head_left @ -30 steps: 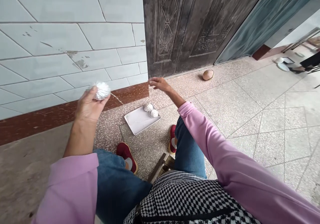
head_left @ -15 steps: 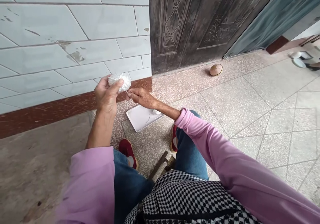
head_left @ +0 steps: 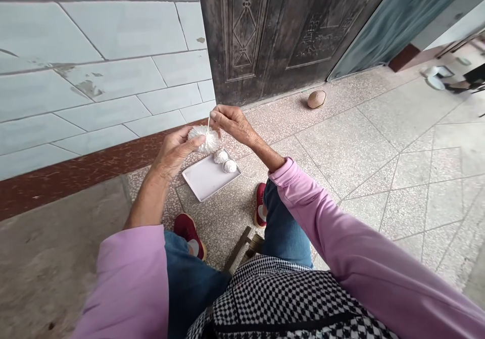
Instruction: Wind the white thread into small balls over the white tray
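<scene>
My left hand (head_left: pixel 176 152) grips a round white piece with a ruffled, pom-pom-like surface (head_left: pixel 205 141), the thumb pressed on its front. Just right of it and slightly higher, my right hand (head_left: pixel 232 123) pinches a thin white strand (head_left: pixel 208 122) that runs down to the middle of the piece. Whether it is yarn or a slim stick is hard to tell. Below both hands, a shallow white tray (head_left: pixel 199 181) lies on the floor with two balls of white yarn (head_left: pixel 220 156) at its far right end.
A tiled wall (head_left: pixel 125 31) and a dark carved door (head_left: pixel 261 36) stand ahead. On the floor by the door rests a brownish rounded object (head_left: pixel 317 99). My red shoes (head_left: pixel 186 230) flank the tray's near side. Pale dishes (head_left: pixel 435 79) sit far right.
My right hand has lifted from below the white piece to above its right side, drawing the strand upright. The piece has moved right and down in view. Both yarn balls now show.
</scene>
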Demonstrator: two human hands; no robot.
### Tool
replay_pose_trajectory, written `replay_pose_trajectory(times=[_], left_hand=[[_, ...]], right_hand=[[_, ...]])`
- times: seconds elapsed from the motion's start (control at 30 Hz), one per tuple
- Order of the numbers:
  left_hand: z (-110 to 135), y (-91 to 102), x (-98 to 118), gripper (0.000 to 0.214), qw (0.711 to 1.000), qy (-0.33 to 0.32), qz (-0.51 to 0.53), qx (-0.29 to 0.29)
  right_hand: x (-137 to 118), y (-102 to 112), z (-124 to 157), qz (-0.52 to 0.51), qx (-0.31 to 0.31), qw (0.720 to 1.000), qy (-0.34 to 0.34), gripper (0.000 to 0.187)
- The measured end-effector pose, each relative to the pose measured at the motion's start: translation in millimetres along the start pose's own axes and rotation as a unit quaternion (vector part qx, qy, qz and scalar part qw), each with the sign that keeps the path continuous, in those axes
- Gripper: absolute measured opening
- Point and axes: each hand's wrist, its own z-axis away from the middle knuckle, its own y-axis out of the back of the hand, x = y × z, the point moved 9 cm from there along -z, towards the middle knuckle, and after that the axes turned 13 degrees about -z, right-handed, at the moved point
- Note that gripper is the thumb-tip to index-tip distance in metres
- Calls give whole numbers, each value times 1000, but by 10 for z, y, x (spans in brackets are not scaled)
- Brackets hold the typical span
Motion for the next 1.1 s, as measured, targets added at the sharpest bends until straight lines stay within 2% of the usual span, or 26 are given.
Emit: replay_pose_trajectory(times=[0.13, 0.33, 0.6, 0.73, 0.93, 1.1], left_hand=[[49, -103, 75, 65, 998, -2, -19, -53], [16, -69, 105, 70, 998, -19, 28, -46], [49, -110, 52, 67, 997, 8, -18, -78], [56, -24, 116, 65, 999, -4, -16, -43], [57, 135, 181, 71, 997, -44, 68, 17], [-12, 248, 100, 75, 988, -59, 125, 64]], right_hand=[[91, 12, 4, 17, -3, 1000, -21, 70], [222, -28, -16, 9, -4, 999, -45, 69], [80, -99, -4, -15, 18, 1000, -9, 67], [185, -135, -9, -13, 11, 999, -39, 67], [336, -172, -25, -14, -1, 998, -53, 55], [328, -318, 26, 77, -54, 994, -53, 39]])
